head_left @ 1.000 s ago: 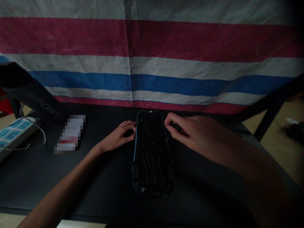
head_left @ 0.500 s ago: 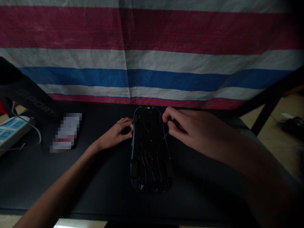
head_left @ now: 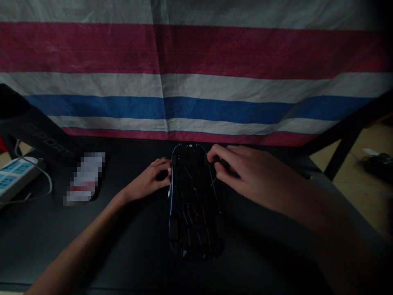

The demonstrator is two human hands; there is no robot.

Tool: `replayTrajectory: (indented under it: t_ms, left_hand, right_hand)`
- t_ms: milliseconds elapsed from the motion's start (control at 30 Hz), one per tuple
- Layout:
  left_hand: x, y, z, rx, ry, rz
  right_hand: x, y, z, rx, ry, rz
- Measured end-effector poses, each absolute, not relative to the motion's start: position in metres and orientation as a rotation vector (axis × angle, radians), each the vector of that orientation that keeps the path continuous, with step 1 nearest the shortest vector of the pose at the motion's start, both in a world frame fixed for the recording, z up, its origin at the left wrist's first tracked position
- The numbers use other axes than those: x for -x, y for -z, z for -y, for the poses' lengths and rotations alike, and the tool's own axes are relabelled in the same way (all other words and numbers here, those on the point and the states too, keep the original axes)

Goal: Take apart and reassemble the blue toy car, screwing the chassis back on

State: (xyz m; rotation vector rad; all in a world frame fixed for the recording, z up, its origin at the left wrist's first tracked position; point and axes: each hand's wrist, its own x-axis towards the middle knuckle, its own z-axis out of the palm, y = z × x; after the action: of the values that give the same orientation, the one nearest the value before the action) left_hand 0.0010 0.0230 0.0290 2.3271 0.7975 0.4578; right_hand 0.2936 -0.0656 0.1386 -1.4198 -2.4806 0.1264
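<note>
A black toy car [head_left: 196,200] lies upside down on the dark tabletop, its underside facing up and thin blue edging along its sides. A small red dot shows on its underside. My left hand [head_left: 158,175] grips the car's left side near the far wheel, thumb and fingers pressed to the edge. On the opposite side, my right hand [head_left: 236,166] has its fingers bent in a pinch against the car at the far right wheel. A thin dark sliver sticks out just below the right thumb; what it is I cannot tell.
A power strip [head_left: 18,174] with a pale cable lies at the left, beside a dark tube-shaped object [head_left: 46,137] lettered "SPORT". A blurred-out phone-like object [head_left: 86,178] rests nearer the left arm. Striped sheeting [head_left: 196,88] hangs behind the dark tabletop [head_left: 129,246].
The whole view has shifted slightly, so everything sits a little lower in the picture. Both hands keep about the same place at the car's sides.
</note>
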Motion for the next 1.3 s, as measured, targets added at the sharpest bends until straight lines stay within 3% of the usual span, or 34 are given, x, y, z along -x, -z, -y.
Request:
replayTrajectory:
  t_ms: [1067,1300]
  left_hand:
    - [-0.001,-0.020,-0.024,-2.372,-0.457,-0.846]
    - [-0.003,-0.017,-0.026,-2.372,-0.469,-0.814]
  right_hand:
    - [-0.298,-0.139,0.066,1.423,-0.241,2.490]
    - [-0.299,-0.132,0.067,1.264,-0.210,2.426]
